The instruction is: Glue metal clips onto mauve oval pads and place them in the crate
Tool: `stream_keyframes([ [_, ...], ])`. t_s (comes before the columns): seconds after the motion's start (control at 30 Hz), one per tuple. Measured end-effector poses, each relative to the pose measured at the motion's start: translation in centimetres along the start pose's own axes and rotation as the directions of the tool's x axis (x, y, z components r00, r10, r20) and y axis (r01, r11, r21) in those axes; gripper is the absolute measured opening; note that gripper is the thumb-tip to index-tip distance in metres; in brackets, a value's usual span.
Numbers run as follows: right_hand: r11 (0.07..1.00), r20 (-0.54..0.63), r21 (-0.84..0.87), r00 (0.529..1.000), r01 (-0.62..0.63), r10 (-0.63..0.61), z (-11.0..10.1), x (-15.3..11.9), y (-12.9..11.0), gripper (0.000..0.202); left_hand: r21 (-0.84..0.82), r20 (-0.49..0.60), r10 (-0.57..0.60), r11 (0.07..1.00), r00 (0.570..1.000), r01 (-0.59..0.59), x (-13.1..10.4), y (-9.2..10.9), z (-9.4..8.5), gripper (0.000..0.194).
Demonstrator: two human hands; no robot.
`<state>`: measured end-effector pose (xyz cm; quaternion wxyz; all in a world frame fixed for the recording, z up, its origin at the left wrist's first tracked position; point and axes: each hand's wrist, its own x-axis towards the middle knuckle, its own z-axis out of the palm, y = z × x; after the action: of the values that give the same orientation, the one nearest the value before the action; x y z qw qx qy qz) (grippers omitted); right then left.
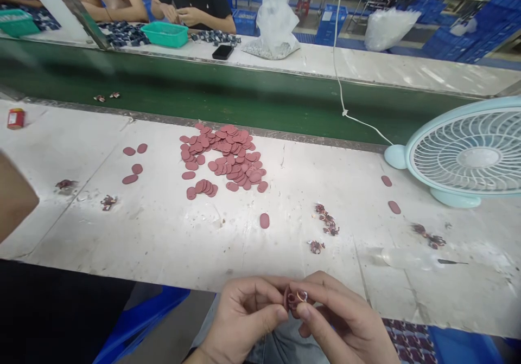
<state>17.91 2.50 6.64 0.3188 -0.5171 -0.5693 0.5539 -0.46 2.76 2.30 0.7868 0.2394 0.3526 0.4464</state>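
Note:
At the table's near edge, above my lap, both hands meet in a pinch. My left hand [252, 315] holds a reddish-brown oval disc [286, 298] on edge between thumb and fingers. In my right hand [336, 315] is a small dark-red part with a shiny ring [300, 297], pressed against the disc; the fingers partly hide it. A single oval disc [264, 221] lies flat just beyond my hands, and a large pile of such discs [232, 152] spreads behind it. Small dark-red curled parts [328, 221] lie in a cluster to the right.
A pale blue fan [472, 155] stands at the right, its white cord crossing the green belt [244, 95]. A clear bottle with a dark nozzle [411, 258] lies on the near right. An elbow [14, 196] shows at left. People work across the belt beside green baskets [166, 34].

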Motion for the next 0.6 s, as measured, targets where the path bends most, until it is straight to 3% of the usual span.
stream_keyframes([
  [0.37, 0.999, -0.078, 0.007, 0.996, 0.040, -0.039, 0.6, 0.2, 0.2, 0.026, 0.001, -0.043, 0.015, 1.000, 0.999, -0.015, 0.0, -0.1, 0.6, 0.008],
  [0.5, 1.000, -0.086, 0.010, 0.996, -0.002, 0.003, 0.9, 0.2, 0.2, 0.024, -0.038, -0.028, 0.102, 0.994, 0.994, -0.103, 0.2, -0.6, 0.8, 0.006],
  [0.6, 0.994, -0.118, 0.103, 0.992, -0.038, 0.051, 1.4, 0.4, -0.1, 0.022, -0.036, -0.049, 0.107, 0.993, 0.993, -0.109, 0.2, -0.6, 0.9, 0.005],
])
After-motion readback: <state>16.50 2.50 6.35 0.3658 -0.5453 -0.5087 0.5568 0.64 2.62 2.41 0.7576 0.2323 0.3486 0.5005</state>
